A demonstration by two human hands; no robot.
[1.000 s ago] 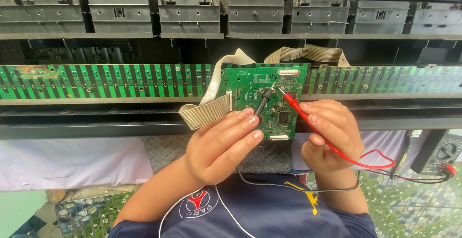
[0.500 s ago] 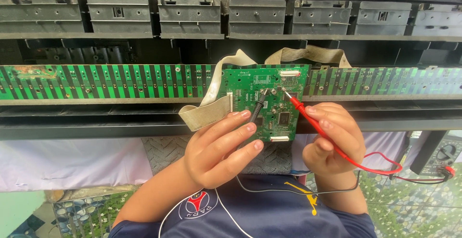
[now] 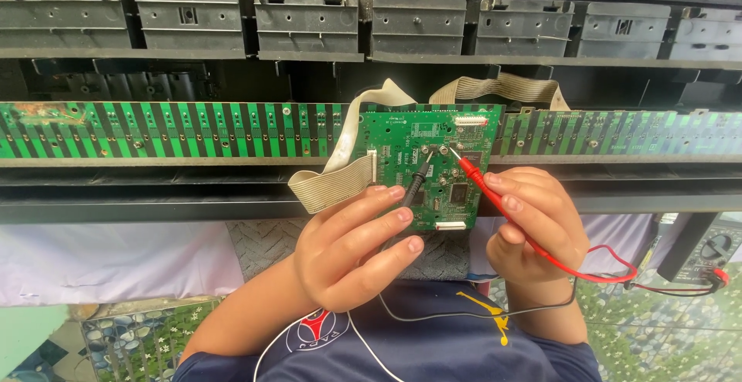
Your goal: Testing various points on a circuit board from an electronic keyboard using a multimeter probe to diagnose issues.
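A small green circuit board (image 3: 440, 139) lies tilted against a long green strip board (image 3: 170, 129) inside a dark, opened chassis. My left hand (image 3: 352, 247) pinches a black test probe (image 3: 416, 183), its tip resting on the small board. My right hand (image 3: 533, 224) grips a red test probe (image 3: 483, 183), and its metal tip touches the board just right of the black one. Beige ribbon cables (image 3: 332, 185) run off the small board's left and top edges.
A multimeter (image 3: 715, 251) sits at the right edge, joined by red and black leads (image 3: 618, 270). Grey plastic key frames (image 3: 309, 23) line the top. White cloth (image 3: 108, 254) covers the bench edge, with patterned floor tiles below.
Both probe tips have stayed on the small board with only slight shifts; my right hand has edged a little lower and to the right.
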